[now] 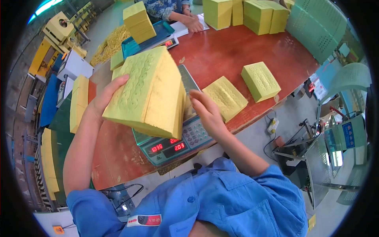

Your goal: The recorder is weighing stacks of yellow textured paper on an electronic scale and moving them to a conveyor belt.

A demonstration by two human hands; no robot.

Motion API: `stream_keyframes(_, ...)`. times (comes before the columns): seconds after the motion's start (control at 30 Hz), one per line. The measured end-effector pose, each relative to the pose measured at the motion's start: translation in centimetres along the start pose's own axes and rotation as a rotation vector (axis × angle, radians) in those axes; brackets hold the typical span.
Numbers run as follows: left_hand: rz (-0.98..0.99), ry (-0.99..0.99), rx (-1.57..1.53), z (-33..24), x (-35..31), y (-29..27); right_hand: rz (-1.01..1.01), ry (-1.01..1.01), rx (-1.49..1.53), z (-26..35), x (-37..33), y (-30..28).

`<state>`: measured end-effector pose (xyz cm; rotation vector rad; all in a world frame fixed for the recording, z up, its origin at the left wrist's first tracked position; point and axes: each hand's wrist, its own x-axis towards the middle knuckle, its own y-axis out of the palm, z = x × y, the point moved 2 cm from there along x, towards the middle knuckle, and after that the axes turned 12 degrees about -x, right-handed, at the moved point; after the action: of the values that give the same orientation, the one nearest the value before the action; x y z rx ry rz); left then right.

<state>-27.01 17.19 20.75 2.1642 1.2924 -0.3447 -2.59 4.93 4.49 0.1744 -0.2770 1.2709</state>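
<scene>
My left hand [108,94] grips the left side of a thick stack of yellow paper [148,94], with the thumb along its greenish top face, which is pressed with rows of curved marks. The stack is tilted above a digital scale [177,144] with red lit displays, hiding most of the weighing plate. Just off the stack's right side, my right hand [207,114] has its fingers stretched out and holds nothing I can see. Right of the scale, on the red table [205,51], lie a lower yellow paper stack [225,96] and a taller one [260,81].
Across the table, another person's hands [192,23] rest by white paper. A tall yellow stack [139,22] stands on a teal tray [164,31] over a second scale. More stacks [260,15] and a green perforated chair back [316,25] are at the far right.
</scene>
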Motion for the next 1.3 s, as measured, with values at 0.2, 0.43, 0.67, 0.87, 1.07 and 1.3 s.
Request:
stream_keyframes(0.2,0.035,0.084,-0.002,-0.3,2.0,0.2,0.249,0.624,0.508,-1.7,-6.8,1.3)
stream_keyframes(0.43,-0.011,0.200,0.056,2.1,2.3,2.3,0.285,0.722,0.645,-0.1,-5.1,-2.4)
stream_keyframes(0.67,0.066,0.511,-0.132,1.7,10.0,14.3,0.256,0.393,0.041,0.7,9.7,-18.5)
stream_keyframes(0.87,0.070,0.406,-0.443,1.6,25.4,23.2,0.314,0.489,0.058,-5.9,23.2,-30.9)
stream_keyframes(1.07,0.116,0.204,-0.372,3.2,39.3,30.0,0.301,0.746,0.094,-15.7,29.8,-39.2)
stream_keyframes(1.3,0.032,0.021,-0.171,0.6,48.8,38.5,0.031,0.732,0.130,-20.5,34.9,-44.6)
